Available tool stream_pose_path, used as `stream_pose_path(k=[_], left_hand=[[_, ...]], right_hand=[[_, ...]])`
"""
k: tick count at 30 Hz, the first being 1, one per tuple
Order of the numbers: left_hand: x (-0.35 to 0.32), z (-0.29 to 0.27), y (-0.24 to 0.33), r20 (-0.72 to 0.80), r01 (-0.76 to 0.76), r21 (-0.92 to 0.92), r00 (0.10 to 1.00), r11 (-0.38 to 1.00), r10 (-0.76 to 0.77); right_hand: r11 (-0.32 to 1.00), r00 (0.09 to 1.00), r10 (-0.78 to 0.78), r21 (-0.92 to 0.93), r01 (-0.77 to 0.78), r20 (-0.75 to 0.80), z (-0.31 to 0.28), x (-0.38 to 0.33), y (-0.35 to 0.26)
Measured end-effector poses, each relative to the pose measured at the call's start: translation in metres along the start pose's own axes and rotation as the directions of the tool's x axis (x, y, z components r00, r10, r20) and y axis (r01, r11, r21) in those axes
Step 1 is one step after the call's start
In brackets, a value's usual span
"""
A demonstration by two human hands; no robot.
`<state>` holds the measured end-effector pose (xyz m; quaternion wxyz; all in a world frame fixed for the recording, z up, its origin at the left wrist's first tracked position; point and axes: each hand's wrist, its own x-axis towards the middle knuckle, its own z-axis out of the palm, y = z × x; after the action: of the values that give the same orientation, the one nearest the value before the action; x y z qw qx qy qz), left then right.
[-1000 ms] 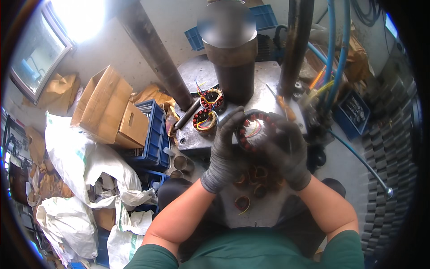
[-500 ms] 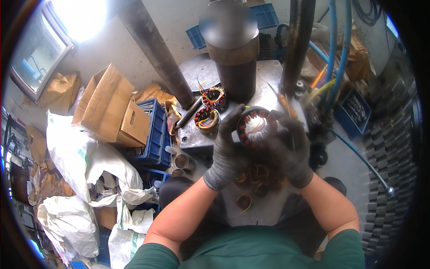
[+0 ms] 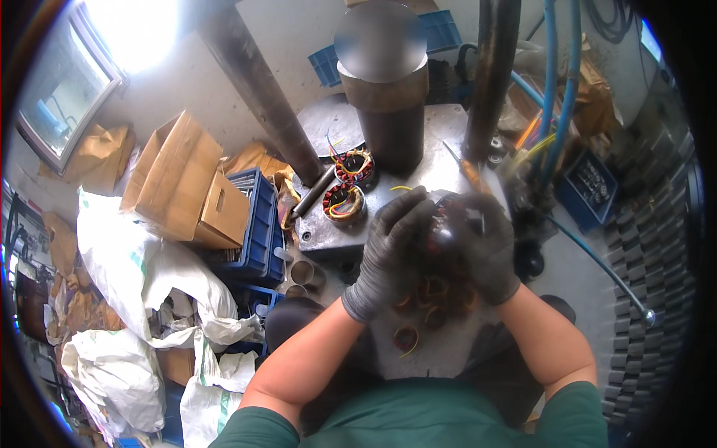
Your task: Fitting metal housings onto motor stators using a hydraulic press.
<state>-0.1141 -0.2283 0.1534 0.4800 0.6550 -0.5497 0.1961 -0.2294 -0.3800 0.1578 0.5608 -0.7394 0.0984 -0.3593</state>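
Note:
Both my hands wear dark grey gloves and meet over a metal press table (image 3: 441, 175). My left hand (image 3: 388, 250) and my right hand (image 3: 485, 246) together grip a round stator with copper windings (image 3: 442, 222); the fingers cover most of it. Below my hands lie several more copper coil rings (image 3: 433, 295) and one small ring (image 3: 405, 340) near the table's front. Two wound stators (image 3: 345, 201) with red and yellow wires sit at the table's far left, apart from my hands.
A thick dark press cylinder (image 3: 388, 119) stands behind my hands, with steel columns (image 3: 250, 82) on either side. Blue hoses (image 3: 556, 97) hang at the right. Cardboard boxes (image 3: 179, 183), a blue crate (image 3: 254, 224) and white sacks (image 3: 142, 269) crowd the floor at the left.
My hands have closed more tightly round the stator and turned it slightly; its shiny face is now mostly covered by my fingers.

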Motion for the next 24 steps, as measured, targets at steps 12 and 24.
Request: stream_pose_path(k=[12, 24], left_hand=[[-0.015, -0.001, 0.006, 0.813, 0.68, -0.575, 0.534, -0.456, -0.23], [-0.005, -0.012, 0.005, 0.545, 0.352, -0.822, 0.713, -0.447, -0.441]], right_hand=[[0.901, 0.941, -0.335, -0.309, 0.305, -0.049, -0.003, 0.012, -0.002], [0.852, 0.905, -0.369, -0.311, 0.421, 0.212, -0.017, 0.033, 0.002]])
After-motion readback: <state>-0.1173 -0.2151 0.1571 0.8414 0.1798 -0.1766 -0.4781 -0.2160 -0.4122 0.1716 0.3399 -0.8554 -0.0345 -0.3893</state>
